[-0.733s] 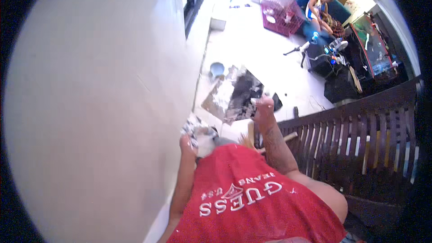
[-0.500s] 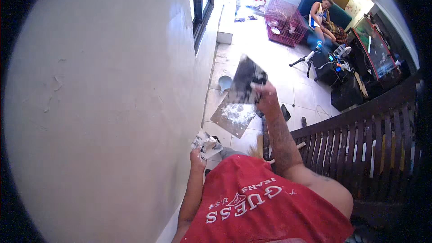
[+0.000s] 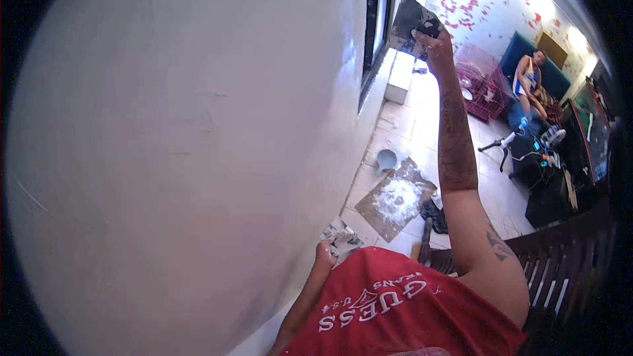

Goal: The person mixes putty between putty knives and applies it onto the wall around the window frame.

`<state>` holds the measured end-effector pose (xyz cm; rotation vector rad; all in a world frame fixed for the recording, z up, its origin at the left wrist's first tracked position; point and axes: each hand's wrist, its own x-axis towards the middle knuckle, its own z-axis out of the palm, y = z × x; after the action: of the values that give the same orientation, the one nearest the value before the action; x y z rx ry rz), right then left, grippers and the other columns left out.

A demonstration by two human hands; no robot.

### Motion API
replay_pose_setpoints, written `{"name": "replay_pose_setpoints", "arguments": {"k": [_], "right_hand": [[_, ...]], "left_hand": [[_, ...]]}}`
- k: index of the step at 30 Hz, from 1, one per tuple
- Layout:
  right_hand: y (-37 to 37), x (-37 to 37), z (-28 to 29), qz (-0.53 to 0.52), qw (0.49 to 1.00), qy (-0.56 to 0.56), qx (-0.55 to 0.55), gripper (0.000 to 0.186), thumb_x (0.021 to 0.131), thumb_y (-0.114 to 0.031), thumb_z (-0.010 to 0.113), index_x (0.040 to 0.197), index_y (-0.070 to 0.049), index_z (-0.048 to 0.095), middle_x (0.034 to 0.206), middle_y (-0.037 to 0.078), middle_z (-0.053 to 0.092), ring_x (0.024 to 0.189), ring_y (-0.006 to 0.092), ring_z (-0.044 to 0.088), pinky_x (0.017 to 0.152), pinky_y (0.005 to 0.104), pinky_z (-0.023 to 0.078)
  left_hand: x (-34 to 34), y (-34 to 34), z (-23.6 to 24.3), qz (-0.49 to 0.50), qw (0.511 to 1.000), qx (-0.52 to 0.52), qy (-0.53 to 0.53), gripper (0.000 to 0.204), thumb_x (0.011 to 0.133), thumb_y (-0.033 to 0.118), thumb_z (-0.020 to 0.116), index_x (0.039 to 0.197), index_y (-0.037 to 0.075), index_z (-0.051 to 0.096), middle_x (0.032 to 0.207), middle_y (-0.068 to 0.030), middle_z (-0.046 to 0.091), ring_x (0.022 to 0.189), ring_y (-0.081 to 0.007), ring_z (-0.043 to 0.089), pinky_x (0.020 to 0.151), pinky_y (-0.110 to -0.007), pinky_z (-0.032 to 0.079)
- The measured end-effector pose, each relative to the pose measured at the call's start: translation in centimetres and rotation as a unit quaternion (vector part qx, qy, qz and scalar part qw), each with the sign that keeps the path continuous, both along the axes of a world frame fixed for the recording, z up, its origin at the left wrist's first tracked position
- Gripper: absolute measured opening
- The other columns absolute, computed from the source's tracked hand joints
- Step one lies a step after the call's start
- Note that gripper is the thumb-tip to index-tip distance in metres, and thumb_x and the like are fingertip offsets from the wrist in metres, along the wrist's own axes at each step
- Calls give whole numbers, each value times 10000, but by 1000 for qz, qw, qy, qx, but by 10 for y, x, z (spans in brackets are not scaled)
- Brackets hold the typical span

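Note:
My right hand [image 3: 436, 49], arm stretched far forward, grips a broad dark flat trowel [image 3: 410, 20] smeared with pale compound. That blade is up beside the window frame [image 3: 373, 26]; whether it touches the wall cannot be made out. Low and close to my body, my left hand [image 3: 325, 254] is closed on the edge of a smaller putty-smeared plate [image 3: 343, 236]. To my left stretches a pale, skim-coated wall [image 3: 198, 178] with a few fine ridges and scratches. A brown board [image 3: 374, 209] on the tiles bears a heap of white powder [image 3: 397, 198].
A grey-blue dipper or small bucket [image 3: 386, 159] stands beyond the board. At the right is a dark slatted wooden bench [image 3: 554, 270]. Further off are a pink wire cage [image 3: 481, 82], a small tripod [image 3: 504, 145], and a person [image 3: 527, 79] seated on a teal sofa.
My right hand has swung up and forward with the trowel, from above the board to beside the window. My view has turned left. The white lump on the left plate shows less.

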<state>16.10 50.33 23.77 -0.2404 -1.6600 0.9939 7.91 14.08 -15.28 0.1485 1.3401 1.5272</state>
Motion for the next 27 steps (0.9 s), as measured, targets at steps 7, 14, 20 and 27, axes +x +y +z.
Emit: {"name": "replay_pose_setpoints", "arguments": {"k": [7,14,20,27], "right_hand": [[11,-52,22,61,997,55,-10,281,684,-80,537,948,7,490,794,35,550,685,105,526,638,235,442],[35,-65,40,39,997,64,-7,315,654,25,526,960,-2,457,785,96,546,656,192,577,568,344,526],[48,-79,32,12,994,82,65,314,624,22,545,935,27,501,775,45,543,695,130,525,653,266,456],[29,-83,43,86,991,92,41,307,630,48,510,936,30,490,788,66,556,685,136,554,648,259,478]], "left_hand": [[10,-8,15,-86,906,83,407,220,761,108,425,925,-3,521,881,-140,559,822,-269,551,774,-400,444],[0,-3,-78,23,994,63,-82,205,757,91,431,916,-3,521,904,-131,550,830,-253,541,775,-376,443],[-2,7,-33,35,978,48,-201,237,772,100,409,960,-8,503,945,-132,536,850,-254,535,769,-365,449],[-10,2,-43,66,940,75,-327,261,761,94,403,986,-6,487,944,-129,534,873,-263,532,776,-377,449]]}}
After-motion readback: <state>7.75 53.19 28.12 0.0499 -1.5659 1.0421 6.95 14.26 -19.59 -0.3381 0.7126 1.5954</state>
